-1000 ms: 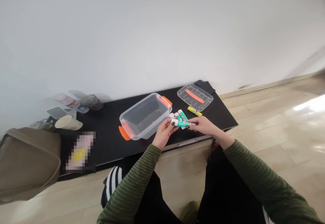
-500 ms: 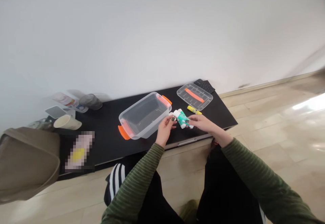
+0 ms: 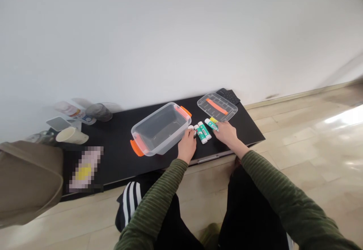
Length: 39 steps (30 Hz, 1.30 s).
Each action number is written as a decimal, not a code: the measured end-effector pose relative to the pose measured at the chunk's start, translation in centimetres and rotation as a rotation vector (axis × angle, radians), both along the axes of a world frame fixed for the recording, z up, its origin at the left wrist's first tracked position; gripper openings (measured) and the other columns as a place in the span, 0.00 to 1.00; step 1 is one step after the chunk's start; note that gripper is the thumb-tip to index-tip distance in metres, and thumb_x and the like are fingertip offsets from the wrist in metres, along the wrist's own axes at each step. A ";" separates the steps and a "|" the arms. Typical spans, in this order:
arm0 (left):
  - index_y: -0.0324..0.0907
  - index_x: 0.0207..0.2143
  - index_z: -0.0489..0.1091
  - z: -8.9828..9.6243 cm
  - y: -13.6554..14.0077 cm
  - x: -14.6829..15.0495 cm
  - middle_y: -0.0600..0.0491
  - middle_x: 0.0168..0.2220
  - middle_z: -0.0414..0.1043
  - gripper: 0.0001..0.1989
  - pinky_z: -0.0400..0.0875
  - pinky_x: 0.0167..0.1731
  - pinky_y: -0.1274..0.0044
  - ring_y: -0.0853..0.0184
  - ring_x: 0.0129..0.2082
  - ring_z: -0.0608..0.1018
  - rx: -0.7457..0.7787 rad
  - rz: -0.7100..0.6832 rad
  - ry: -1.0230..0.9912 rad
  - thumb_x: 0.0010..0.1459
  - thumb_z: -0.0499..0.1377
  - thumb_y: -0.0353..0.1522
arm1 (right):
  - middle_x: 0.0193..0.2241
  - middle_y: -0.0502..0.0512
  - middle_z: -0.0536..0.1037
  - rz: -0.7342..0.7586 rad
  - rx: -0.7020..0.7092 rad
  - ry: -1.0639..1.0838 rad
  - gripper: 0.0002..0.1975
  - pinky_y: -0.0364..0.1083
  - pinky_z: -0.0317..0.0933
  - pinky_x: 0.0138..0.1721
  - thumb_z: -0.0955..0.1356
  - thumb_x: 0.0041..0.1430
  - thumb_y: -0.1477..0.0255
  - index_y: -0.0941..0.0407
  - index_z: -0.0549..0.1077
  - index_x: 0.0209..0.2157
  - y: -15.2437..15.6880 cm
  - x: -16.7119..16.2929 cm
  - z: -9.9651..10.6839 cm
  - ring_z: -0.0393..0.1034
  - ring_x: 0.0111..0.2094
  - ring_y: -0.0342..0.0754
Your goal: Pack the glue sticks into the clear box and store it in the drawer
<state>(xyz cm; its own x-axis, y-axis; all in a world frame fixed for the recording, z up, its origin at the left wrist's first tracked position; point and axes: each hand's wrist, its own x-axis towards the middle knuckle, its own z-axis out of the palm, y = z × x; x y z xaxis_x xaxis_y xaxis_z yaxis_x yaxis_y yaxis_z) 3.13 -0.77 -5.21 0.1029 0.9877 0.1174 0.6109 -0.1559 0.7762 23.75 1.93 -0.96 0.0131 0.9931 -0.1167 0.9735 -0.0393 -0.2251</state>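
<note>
Green-and-white glue sticks lie in a row to the right of a clear plastic box point(image 3: 159, 127) with orange clips. My left hand point(image 3: 187, 145) is closed over white-capped glue sticks at the row's left end, beside the box; its fingers hide most of them. Two glue sticks point(image 3: 204, 131) lie side by side between my hands, caps pointing away from me. With my right hand point(image 3: 227, 133) I grip another glue stick point(image 3: 210, 124) by its lower part, at the row's right end. A yellow glue stick point(image 3: 213, 120) shows just behind it, partly covered by my fingers.
The clear lid point(image 3: 217, 107) with an orange handle lies at the back right, near a dark dotted object point(image 3: 231, 96). Farther left on the black table point(image 3: 119, 144) stand a paper cup point(image 3: 72, 135), a grey jar point(image 3: 99, 112) and a white bottle point(image 3: 74, 112). A brown bag point(image 3: 28, 182) sits at the left.
The bunched glue sticks have spread apart into a row. My right hand has moved slightly right and back with one glue stick. My left hand has closed down over the left end.
</note>
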 end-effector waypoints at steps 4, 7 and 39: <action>0.45 0.51 0.70 -0.2 -0.1 0.0 0.43 0.57 0.64 0.20 0.67 0.51 0.69 0.53 0.53 0.72 0.010 -0.008 0.034 0.56 0.56 0.25 | 0.45 0.64 0.76 0.000 0.025 -0.031 0.14 0.49 0.64 0.41 0.64 0.61 0.65 0.56 0.71 0.46 0.0 -0.5 -0.6 0.65 0.52 0.58; 0.45 0.51 0.69 -0.2 -0.1 0.1 0.43 0.57 0.63 0.20 0.66 0.52 0.69 0.53 0.54 0.71 0.005 -0.008 0.012 0.56 0.57 0.25 | 0.47 0.65 0.74 -0.004 0.026 -0.050 0.15 0.50 0.64 0.41 0.65 0.61 0.65 0.57 0.70 0.47 0.1 -0.8 -0.8 0.66 0.51 0.58; 0.39 0.48 0.65 0.5 -0.5 -1.0 0.41 0.46 0.71 0.13 0.68 0.50 0.61 0.54 0.48 0.75 0.024 -0.030 0.065 0.61 0.53 0.28 | 0.44 0.64 0.77 0.022 -0.072 -0.118 0.17 0.50 0.62 0.43 0.63 0.62 0.62 0.57 0.76 0.43 1.0 -5.1 -0.5 0.72 0.44 0.55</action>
